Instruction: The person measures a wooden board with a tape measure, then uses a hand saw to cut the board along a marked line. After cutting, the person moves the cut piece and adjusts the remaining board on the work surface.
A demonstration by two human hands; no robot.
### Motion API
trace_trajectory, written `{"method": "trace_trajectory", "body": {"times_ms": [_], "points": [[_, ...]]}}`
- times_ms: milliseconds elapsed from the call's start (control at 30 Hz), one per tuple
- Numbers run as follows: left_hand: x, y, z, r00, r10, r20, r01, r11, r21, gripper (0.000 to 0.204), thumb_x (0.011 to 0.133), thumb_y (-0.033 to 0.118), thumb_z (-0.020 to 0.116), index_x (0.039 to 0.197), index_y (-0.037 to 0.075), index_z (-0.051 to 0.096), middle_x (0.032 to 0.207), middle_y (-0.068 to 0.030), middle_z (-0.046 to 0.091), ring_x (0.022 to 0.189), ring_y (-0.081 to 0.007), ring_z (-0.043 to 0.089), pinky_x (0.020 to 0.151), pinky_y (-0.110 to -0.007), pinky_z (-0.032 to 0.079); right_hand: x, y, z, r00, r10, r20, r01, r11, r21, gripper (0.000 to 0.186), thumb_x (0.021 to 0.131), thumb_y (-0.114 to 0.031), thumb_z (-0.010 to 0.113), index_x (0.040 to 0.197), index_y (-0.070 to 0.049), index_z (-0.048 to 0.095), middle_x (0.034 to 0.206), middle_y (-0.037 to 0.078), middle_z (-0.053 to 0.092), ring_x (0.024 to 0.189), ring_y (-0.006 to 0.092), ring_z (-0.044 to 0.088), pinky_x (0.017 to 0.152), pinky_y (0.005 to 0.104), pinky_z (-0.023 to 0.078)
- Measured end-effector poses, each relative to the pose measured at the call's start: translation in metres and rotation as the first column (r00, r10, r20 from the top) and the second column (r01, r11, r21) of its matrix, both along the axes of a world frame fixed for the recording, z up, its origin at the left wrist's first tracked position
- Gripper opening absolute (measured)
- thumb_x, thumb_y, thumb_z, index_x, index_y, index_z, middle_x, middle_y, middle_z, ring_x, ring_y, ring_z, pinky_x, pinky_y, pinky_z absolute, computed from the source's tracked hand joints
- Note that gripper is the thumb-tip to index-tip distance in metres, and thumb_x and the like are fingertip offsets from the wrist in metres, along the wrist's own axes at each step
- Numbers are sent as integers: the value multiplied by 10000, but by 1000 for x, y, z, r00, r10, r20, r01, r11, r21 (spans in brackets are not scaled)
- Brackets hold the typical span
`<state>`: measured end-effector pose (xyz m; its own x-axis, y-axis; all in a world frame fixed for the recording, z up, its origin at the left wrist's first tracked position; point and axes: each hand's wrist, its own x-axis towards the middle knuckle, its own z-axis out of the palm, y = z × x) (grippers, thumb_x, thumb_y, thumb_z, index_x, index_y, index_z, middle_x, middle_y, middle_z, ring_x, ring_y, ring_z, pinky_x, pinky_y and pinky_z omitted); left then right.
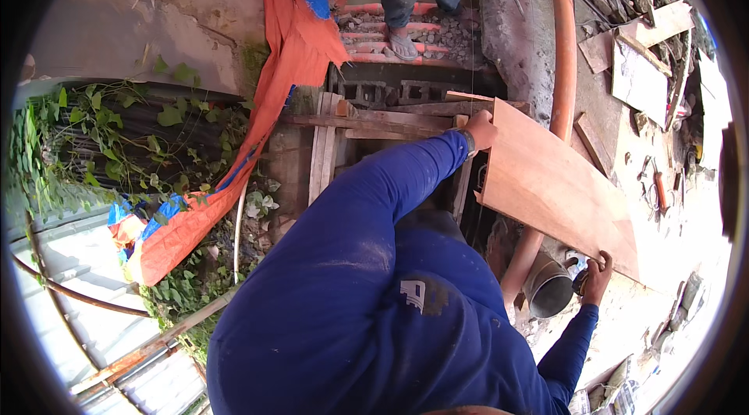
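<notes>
Vines with green leaves (105, 151) are seen at far left, beside a ragged orange-and-blue tarpaulin (257, 130). In the closed grip of the left hand (481, 131), the left end of a long, light-brown wooden board (555, 189) is held. Part of a thick orange pipe (562, 48) is covered by the board. Farther right, the right hand (598, 276) is placed with curled fingers at the board's lower edge; whether this grip is closed cannot be told.

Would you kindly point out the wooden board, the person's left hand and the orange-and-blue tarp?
Wooden board (558, 189): head view, middle of its broad face.
Left hand (482, 131): head view, back of the hand.
Orange-and-blue tarp (292, 56): head view, its upper orange part.
</notes>
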<state>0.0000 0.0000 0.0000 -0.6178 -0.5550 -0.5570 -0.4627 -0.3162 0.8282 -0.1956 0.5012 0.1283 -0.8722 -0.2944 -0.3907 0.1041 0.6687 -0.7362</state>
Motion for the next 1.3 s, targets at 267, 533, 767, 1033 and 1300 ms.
{"method": "trace_trajectory", "body": {"times_ms": [267, 533, 767, 1033, 1300], "points": [[1, 8, 23, 978, -201, -50, 157, 878, -452, 603, 912, 77, 661, 1486, 23, 486, 1078, -224, 720, 1014, -389, 713, 902, -460, 556, 20, -70, 50, 998, 64, 22, -66, 995, 78, 442, 949, -146, 649, 1354, 19, 584, 842, 54, 608, 776, 124, 560, 710, 290, 448], [54, -16, 56, 957, -274, -94, 205, 870, -448, 641, 911, 106, 704, 1507, 20, 485, 1010, -145, 722, 963, -316, 720, 890, -437, 573, 61, -258, 130, 938, 347, 20, -342, 931, -131, 464, 969, -250, 670, 1351, 0, 590, 890, 24, 611, 819, 82, 521, 764, 246, 415], [160, -88, 64, 943, -283, -173, 244, 946, -214, 323, 933, 108, 712, 1236, 0, 681, 1014, -104, 721, 969, -216, 703, 893, -362, 565, 149, -399, 108, 732, 622, 276, -483, 761, -434, 715, 931, -454, 762, 1440, -18, 512, 949, 54, 645, 803, 98, 598, 702, 248, 487], [235, -161, 70, 863, -385, -328, 424, 904, 54, 239, 982, 124, 706, 1187, 1, 700, 1132, -104, 756, 1068, -194, 710, 958, -353, 559, 261, -529, -4, 570, 730, 377, -685, 676, -272, 1106, 836, -521, 889, 1651, -42, 314, 1103, 130, 639, 1040, 234, 644, 993, 379, 516], [317, -232, 17, 897, -322, -301, 408, 865, 291, 159, 999, 139, 717, 1108, 24, 698, 1032, -38, 721, 962, -122, 655, 884, -320, 534, 331, -622, -57, 410, 745, 526, -698, 627, -345, 1102, 833, -541, 888, 1638, -28, 337, 1471, 258, 595, 1427, 358, 545, 1188, 436, 419]]}}
